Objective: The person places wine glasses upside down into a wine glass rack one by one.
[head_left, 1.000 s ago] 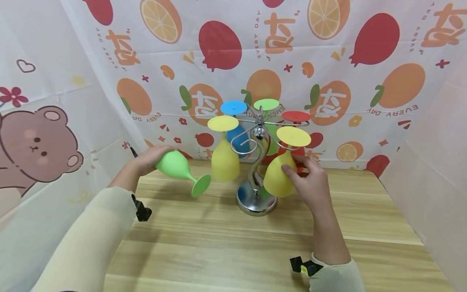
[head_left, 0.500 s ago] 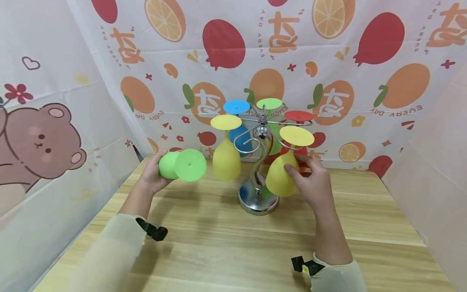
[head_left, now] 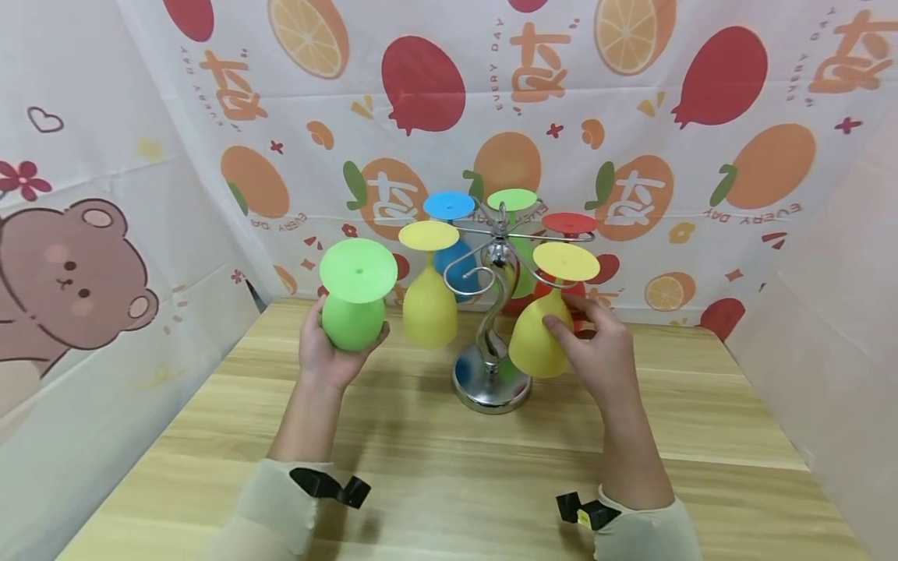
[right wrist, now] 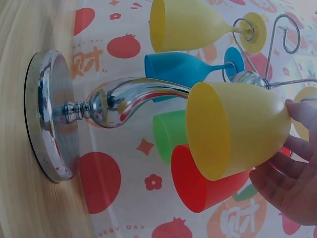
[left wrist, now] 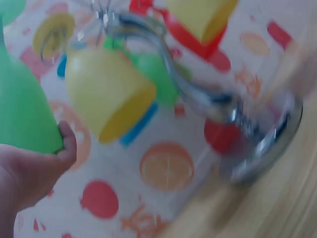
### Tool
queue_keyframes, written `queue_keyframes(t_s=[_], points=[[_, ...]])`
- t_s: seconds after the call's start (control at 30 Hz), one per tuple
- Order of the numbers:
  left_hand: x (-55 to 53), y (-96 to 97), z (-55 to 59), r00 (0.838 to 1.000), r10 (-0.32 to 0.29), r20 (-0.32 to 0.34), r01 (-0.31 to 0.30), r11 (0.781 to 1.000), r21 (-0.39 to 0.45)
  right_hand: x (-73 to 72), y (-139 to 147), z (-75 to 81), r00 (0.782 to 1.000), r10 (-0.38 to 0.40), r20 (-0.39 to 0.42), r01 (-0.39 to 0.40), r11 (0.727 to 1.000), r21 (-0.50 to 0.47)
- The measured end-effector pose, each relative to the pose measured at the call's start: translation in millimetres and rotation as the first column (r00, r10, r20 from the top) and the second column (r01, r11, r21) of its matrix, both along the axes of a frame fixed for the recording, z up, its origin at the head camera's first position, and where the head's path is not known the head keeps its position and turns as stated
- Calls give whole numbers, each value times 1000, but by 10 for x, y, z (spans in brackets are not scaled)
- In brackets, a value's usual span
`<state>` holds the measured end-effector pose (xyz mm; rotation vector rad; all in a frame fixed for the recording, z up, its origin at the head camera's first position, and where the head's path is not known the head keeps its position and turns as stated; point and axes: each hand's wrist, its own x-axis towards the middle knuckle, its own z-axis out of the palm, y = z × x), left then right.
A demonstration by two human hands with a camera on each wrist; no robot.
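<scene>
In the head view my left hand [head_left: 328, 360] grips a green wine goblet [head_left: 353, 323] by its bowl, upside down with the foot on top. It is left of the rack, apart from it. My right hand [head_left: 602, 347] pinches the bowl of a yellow goblet [head_left: 538, 341], which hangs slightly tilted from the front right of a chrome stemware rack [head_left: 493, 383]. In the right wrist view, thumb and fingers lie at the upper bowl of that yellow goblet [right wrist: 237, 131]. The left wrist view is blurred; the green goblet [left wrist: 25, 109] is partly cut off there.
Another yellow goblet [head_left: 429, 312], a blue goblet [head_left: 456, 265], a green one [head_left: 512, 200] and a red one [head_left: 569, 224] hang upside down on the rack. A bare curled hook [head_left: 468, 279] points forward between the yellow goblets. A fruit-print curtain [head_left: 421, 86] backs the wooden table [head_left: 421, 483].
My left hand has swung right and turned the green goblet from lying sideways to upside down, foot up. The right hand stays at the yellow goblet.
</scene>
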<state>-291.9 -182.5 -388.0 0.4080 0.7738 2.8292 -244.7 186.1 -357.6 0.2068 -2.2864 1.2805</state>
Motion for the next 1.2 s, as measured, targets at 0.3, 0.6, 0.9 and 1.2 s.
queue_keyframes(t_s=[0.3, 0.6, 0.9, 1.2], points=[[210, 324, 218, 995, 6, 100, -23, 986, 166, 9, -42, 14, 999, -32, -32, 32, 999, 1], [340, 501, 305, 981, 45, 187, -76, 984, 163, -29, -111, -36, 924, -165, -345, 131, 984, -121], [512, 686, 415, 982, 83, 169, -96, 993, 67, 8, -214, -77, 755, -196, -625, 61, 971, -231], [676, 895, 416, 984, 87, 155, -82, 996, -41, 159, -433, -20, 743, -31, -669, -83, 987, -139]])
